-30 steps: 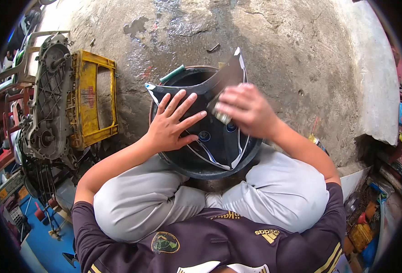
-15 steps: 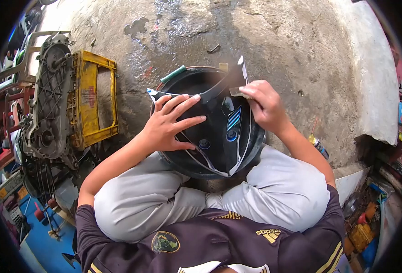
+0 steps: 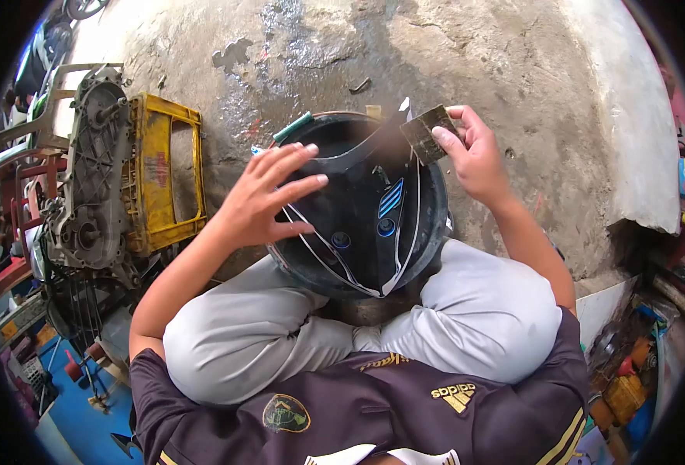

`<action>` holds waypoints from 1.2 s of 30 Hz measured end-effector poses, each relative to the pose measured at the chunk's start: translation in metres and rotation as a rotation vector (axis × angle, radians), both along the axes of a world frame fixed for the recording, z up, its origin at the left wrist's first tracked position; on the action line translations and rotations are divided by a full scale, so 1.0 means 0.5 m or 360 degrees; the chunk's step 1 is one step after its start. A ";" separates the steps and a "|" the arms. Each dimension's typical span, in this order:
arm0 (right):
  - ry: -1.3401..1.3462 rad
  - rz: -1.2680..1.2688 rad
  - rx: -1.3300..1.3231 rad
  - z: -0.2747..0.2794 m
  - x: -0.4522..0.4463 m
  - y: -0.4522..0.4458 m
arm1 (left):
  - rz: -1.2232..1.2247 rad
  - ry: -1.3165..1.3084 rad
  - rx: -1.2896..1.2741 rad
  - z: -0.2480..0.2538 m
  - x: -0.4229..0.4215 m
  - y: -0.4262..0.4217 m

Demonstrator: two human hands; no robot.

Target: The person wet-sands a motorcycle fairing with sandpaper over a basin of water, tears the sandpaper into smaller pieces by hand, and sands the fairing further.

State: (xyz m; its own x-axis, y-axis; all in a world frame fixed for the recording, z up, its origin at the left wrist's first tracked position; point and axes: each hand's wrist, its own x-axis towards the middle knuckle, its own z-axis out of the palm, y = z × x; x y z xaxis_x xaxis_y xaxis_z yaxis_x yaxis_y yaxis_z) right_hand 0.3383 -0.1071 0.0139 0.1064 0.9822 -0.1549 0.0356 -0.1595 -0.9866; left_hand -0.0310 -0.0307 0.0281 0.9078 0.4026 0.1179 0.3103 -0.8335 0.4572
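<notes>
A dark glossy panel [image 3: 362,205] with white-edged borders and a blue striped mark lies across a round black bucket [image 3: 434,232] between my legs. My left hand [image 3: 269,194], fingers spread, is at the panel's left side; whether it touches is hard to tell. Held between the thumb and fingers of my right hand [image 3: 478,159] is a worn, brownish-grey flat pad [image 3: 427,133], lifted beside the panel's upper right corner. A green tube piece [image 3: 293,128] sits on the bucket's back rim.
At the left stand a yellow crate [image 3: 168,167] and a grey metal engine casing [image 3: 94,170]. A small hooked metal piece [image 3: 360,85] lies on the wet concrete floor [image 3: 474,62]. Assorted parts [image 3: 621,395] are piled at the lower right, beyond a concrete ledge [image 3: 629,116].
My right hand has moved from the panel's middle to its upper right, and the pad now shows its flat face. My left hand has shifted slightly left. The panel has shifted slightly.
</notes>
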 end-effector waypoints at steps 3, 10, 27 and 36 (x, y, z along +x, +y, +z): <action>0.0038 0.0137 -0.0086 0.072 0.027 0.016 | 0.0114 -0.0021 0.0121 0.092 0.011 0.025; -0.0066 0.0470 0.0076 0.343 -0.012 -0.018 | 0.0321 -0.0168 -0.0142 0.356 0.091 -0.036; -0.0413 -0.0108 0.0913 0.613 -0.108 -0.111 | 0.0800 -0.0900 -0.0795 0.536 0.192 -0.125; -0.0924 -0.0139 0.0853 0.500 -0.128 -0.092 | 0.0720 -0.1012 -0.0807 0.425 0.209 -0.096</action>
